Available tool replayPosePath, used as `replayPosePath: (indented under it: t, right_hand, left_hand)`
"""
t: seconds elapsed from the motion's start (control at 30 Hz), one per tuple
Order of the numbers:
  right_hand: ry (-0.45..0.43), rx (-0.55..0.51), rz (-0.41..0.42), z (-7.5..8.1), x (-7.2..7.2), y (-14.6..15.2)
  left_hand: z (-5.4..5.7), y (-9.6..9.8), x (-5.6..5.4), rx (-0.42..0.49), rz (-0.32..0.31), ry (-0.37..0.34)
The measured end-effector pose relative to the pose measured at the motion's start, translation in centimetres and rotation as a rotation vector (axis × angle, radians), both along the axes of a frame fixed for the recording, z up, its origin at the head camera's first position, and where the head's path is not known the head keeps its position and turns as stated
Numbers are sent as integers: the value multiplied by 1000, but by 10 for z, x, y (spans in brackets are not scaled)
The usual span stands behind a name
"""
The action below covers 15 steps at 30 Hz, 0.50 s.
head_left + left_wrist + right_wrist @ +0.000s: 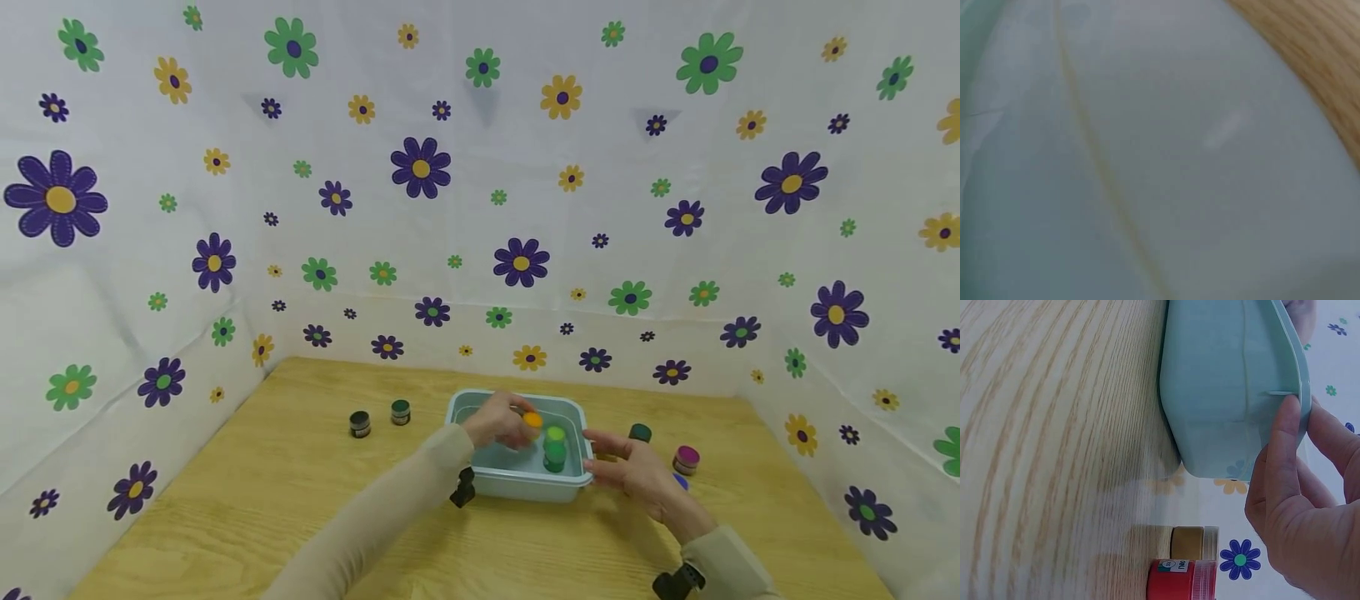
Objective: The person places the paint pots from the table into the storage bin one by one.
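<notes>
A pale blue-green plastic tub (517, 482) sits on the table. Inside it, my left hand (498, 421) holds a small jar with an orange top (532, 420) between thumb and fingers. Close by in the tub are a light green jar (555, 435) and a darker green jar (554, 457). My right hand (637, 473) grips the tub's right rim, as the right wrist view also shows, with fingertips (1288, 415) at the rim. The left wrist view holds only the tub's blurred wall (1210, 175); the left hand is out of it.
Two dark-topped jars, one grey-black (360, 424) and one green (401, 412), stand left of the tub. Right of it are a dark green jar (640, 432), a magenta-topped jar (686, 459) and a blue one (680, 481), partly hidden. Flowered sheeting (480, 208) encloses the table.
</notes>
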State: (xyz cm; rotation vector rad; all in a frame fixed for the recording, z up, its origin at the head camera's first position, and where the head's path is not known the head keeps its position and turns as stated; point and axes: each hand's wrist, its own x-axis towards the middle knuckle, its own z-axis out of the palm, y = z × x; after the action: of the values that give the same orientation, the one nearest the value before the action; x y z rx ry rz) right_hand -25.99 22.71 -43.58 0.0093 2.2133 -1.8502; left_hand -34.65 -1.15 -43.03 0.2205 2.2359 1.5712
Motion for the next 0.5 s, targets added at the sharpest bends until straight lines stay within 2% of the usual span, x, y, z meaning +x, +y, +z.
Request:
replayPosePath:
  t: [0.17,0.4,0.5]
  right_hand:
    - [11,-25,27,-2,0,0]
    - [-8,-3,10,0,1,0]
    - [-13,0,5,-1,2,0]
  left_hand:
    - [-3,-2,-1,-31,0,13]
    - [-3,0,0,-51,1,41]
    - [-6,1,0,-51,-5,27]
